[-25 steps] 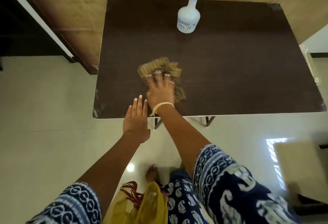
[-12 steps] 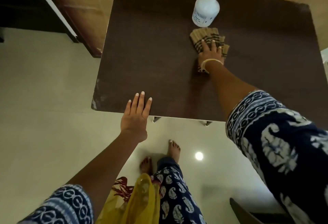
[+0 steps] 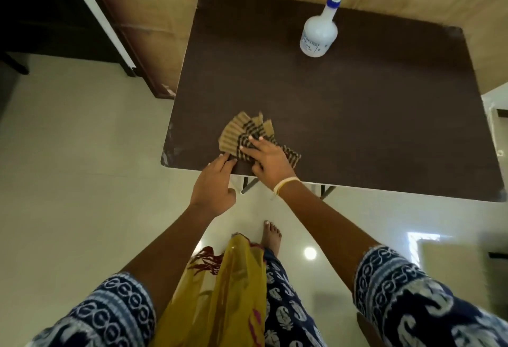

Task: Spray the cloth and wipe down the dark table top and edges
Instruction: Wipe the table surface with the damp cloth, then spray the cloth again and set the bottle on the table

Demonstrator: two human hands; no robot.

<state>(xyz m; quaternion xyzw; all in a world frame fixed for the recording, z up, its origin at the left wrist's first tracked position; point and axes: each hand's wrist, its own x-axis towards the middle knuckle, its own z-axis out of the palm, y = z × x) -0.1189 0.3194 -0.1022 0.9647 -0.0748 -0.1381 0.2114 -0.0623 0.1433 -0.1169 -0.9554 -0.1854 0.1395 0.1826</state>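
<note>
A dark brown table top (image 3: 357,115) fills the middle of the head view. A tan cloth (image 3: 242,133) with dark stripes lies near its front left corner. My right hand (image 3: 268,163) presses flat on the cloth, fingers spread over it. At the table's front edge my left hand (image 3: 215,184) rests with its fingertips touching the near end of the cloth. A white spray bottle (image 3: 319,34) with a blue collar stands upright at the far side of the table, apart from both hands.
A tan wall and a wooden door frame (image 3: 132,44) stand behind and left of the table. Pale glossy floor tiles (image 3: 82,181) surround it. Metal table legs (image 3: 248,184) show under the front edge. My bare foot (image 3: 270,236) stands just before the table.
My right hand has dragged the cloth from beside the bottle back to the front left corner. My left hand has shifted right along the edge to touch the cloth.
</note>
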